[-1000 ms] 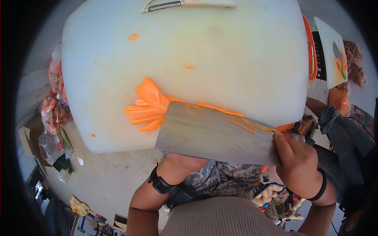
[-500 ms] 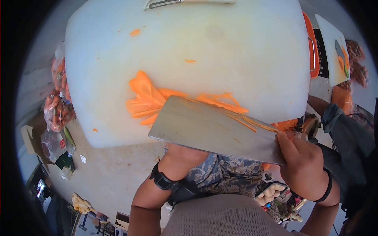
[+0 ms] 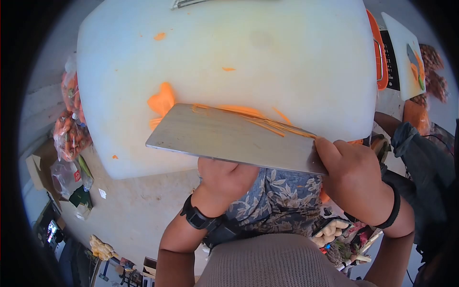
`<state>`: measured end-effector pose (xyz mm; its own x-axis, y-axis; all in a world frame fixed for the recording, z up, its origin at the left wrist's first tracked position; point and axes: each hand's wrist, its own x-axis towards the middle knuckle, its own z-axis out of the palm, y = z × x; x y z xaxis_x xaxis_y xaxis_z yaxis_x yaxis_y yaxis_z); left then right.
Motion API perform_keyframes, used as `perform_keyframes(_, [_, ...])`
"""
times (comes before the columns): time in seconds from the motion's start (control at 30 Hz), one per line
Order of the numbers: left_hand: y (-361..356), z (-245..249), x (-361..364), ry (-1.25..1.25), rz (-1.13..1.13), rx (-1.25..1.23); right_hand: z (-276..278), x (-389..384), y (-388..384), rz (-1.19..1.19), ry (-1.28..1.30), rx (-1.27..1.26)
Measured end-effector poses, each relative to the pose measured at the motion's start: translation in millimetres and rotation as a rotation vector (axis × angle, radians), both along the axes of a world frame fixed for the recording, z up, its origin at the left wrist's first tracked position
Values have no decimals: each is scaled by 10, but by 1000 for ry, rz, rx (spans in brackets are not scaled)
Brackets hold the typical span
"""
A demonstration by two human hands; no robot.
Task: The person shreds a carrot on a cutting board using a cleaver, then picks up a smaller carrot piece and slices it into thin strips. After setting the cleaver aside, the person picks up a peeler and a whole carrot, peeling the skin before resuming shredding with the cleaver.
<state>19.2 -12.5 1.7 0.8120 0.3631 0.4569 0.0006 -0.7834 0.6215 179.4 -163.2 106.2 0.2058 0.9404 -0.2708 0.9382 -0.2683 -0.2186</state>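
A wide cleaver (image 3: 234,138) is held in my right hand (image 3: 351,174), its broad blade lying slanted over the near part of the white cutting board (image 3: 277,57). Thin carrot strips (image 3: 267,125) cling along the blade's far edge. Orange carrot slices (image 3: 161,100) stick out past the blade's left end, and the rest of them are hidden under it. My left hand (image 3: 227,177) is at the near side of the blade, partly covered by it; its fingertips are hidden. A peeler (image 3: 191,3) lies at the board's far edge.
Bags of carrots (image 3: 69,134) are on the left by an open cardboard box (image 3: 40,165). On the right are an orange container (image 3: 377,52) and a second board (image 3: 404,57) with a knife. Another person's dark-clothed leg (image 3: 420,162) is at the right.
The cleaver and my right hand have moved left and slightly away from me. The blade now covers more of the carrot slices. My left hand shows more below the blade.
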Motion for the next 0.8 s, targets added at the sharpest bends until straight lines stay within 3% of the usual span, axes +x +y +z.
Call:
perform_keyframes(0.23, [-23, 10, 16, -42, 54, -230, 212, -40, -199, -32, -41, -39])
perform_keyframes(0.53, [8, 14, 15, -35, -29, -2, 320, 12, -463, -92, -17, -65])
perform_keyframes(0.8, [-8, 38, 85, -62, 59, 95, -11, 24, -17, -67, 58, 13])
